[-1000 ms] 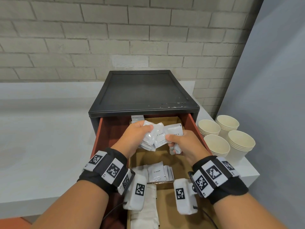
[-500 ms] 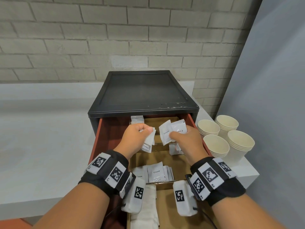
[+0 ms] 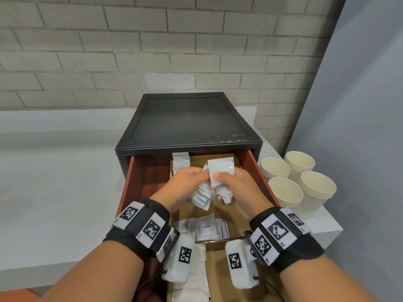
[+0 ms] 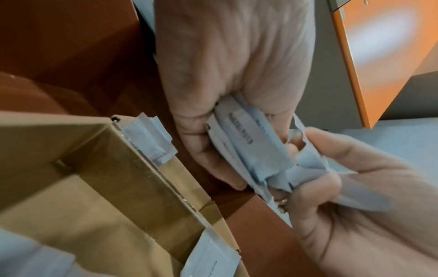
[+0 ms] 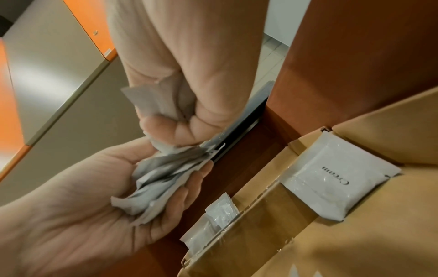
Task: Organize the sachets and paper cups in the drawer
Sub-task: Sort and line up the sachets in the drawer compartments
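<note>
Sachets (image 3: pixel 201 195), white and flat, bunched as a fan between both hands above the middle part of the open drawer (image 3: pixel 139 177), not lying in any compartment yet. Long edges of the bunch slanted, running from upper right down to lower left in the head view, with one sachet (image 3: pixel 220 171) standing taller than the rest at the top. Left hand (image 3: pixel 187 184) curled around the lower, fanned end; right hand (image 3: pixel 235 188) pinching the upper end, thumb on the front face of the tall sachet. Both hands pressed close together, touching through the bunch, so neither clearly nearer; the larger share seemingly in the left one. Same grip visible from the left wrist view, with the sachets (image 4: pixel 249 146) crumpled between the two palms, and from the right wrist view as a grey wad (image 5: pixel 163 180). Directly below and toward the person, a cardboard divider (image 3: pixel 218 239) and a compartment already holding a row of sachets marked Cream (image 3: pixel 206 231); further back, under the black top (image 3: pixel 189 120), another stack (image 3: pixel 180 164) against the left wall of the insert. Probably squaring the bunch first, then lowering it straight down into the middle compartment. On the surface (image 3: pixel 54 182) to the right of the drawer, stacks of paper cups (image 3: pixel 298 182), well apart from both hands, nearer the right one, still outside the drawer.
</note>
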